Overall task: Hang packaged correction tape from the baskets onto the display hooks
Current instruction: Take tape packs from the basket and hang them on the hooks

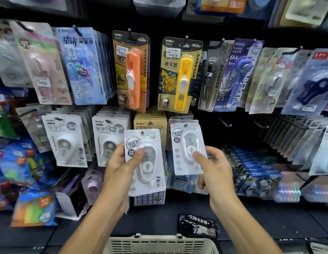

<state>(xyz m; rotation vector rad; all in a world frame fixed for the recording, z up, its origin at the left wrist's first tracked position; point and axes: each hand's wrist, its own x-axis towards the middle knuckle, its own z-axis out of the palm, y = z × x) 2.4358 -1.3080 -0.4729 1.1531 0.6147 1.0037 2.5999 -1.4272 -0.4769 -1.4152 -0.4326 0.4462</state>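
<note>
My left hand (121,167) grips a stack of white correction tape packs (146,173), thumb on the front pack's blister, held in front of the lower row of hooks. My right hand (212,169) pinches a single white correction tape pack (187,149) by its lower right part, thumb on the blister. The top hole of that pack sits at a hook in the lower row, just right of the brown-carded packs (150,123). Whether the hook passes through the hole is not clear. A beige basket (159,244) shows its rim at the bottom centre.
Upper hooks carry an orange clip pusher pack (132,70), a yellow one (179,74) and blue tape packs (82,65). Bare hooks (225,122) stick out right of my right hand. A phone with a key tag (198,224) lies on the dark shelf above the basket.
</note>
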